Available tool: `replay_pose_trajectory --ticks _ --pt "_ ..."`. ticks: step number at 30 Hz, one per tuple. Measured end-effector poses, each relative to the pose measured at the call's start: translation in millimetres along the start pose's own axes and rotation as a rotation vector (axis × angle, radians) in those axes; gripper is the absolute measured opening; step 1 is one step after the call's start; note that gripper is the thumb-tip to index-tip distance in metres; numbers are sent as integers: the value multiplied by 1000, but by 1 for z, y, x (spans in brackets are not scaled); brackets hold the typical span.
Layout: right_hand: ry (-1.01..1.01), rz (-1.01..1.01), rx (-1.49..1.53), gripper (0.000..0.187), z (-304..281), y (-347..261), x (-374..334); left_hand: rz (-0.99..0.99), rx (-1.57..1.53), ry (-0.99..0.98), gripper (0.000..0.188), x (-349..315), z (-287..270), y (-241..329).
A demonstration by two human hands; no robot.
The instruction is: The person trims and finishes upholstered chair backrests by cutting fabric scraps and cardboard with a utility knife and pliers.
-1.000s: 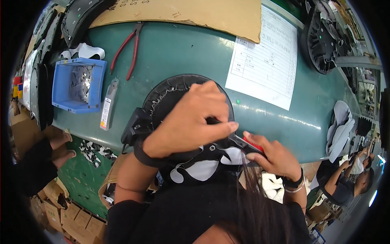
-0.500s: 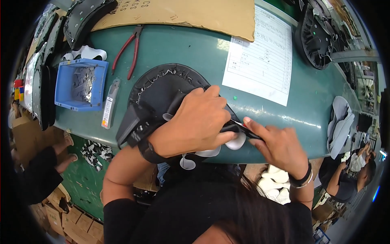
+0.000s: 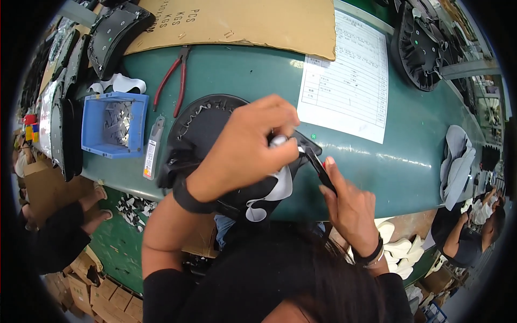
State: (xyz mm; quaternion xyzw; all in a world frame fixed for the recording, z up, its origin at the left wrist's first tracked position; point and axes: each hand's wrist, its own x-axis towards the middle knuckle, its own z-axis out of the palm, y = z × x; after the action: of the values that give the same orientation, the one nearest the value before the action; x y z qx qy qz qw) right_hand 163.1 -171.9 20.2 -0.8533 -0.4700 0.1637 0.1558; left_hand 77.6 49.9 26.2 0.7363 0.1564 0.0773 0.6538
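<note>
A black upholstered piece (image 3: 202, 125) with a rounded, stapled rim lies at the table's near edge, its lower part a blur of loose black fabric. My left hand (image 3: 250, 134) is over it, fingers closed on the end of a white strip (image 3: 282, 185). The rest of that strip hangs down and curls at its tail. In my right hand (image 3: 351, 207) is a slim black-handled knife (image 3: 321, 170) with a touch of red by the thumb. Its tip points up-left toward the strip beside my left fingers; whether they touch is unclear.
Left of the piece are red-handled pincers (image 3: 182, 81), a grey case (image 3: 154, 148) and a blue bin (image 3: 89, 126) of small metal bits. Cardboard (image 3: 242, 24) and a printed sheet (image 3: 344, 102) lie behind. Grey pads (image 3: 456, 167) sit at right. Other people are at both sides.
My left hand has lifted and turned, drawing the white strip's end upward. My right hand has shifted slightly left and down with the knife. The view has moved a little.
</note>
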Motion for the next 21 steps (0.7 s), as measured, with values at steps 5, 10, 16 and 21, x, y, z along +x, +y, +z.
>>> replay_pose_trajectory --ticks 5,10,16,21 --pt "-28 -37 -44 54 -6 4 15 198 1100 -12 28 -7 21 -8" --pt "-13 35 437 51 10 5 31 296 506 53 27 14 13 -31" --pt "-141 156 554 50 13 0 26 16 -365 162 23 18 -8 -22" --pt "-419 -102 534 47 7 4 24 123 -659 221 27 22 -22 -20"
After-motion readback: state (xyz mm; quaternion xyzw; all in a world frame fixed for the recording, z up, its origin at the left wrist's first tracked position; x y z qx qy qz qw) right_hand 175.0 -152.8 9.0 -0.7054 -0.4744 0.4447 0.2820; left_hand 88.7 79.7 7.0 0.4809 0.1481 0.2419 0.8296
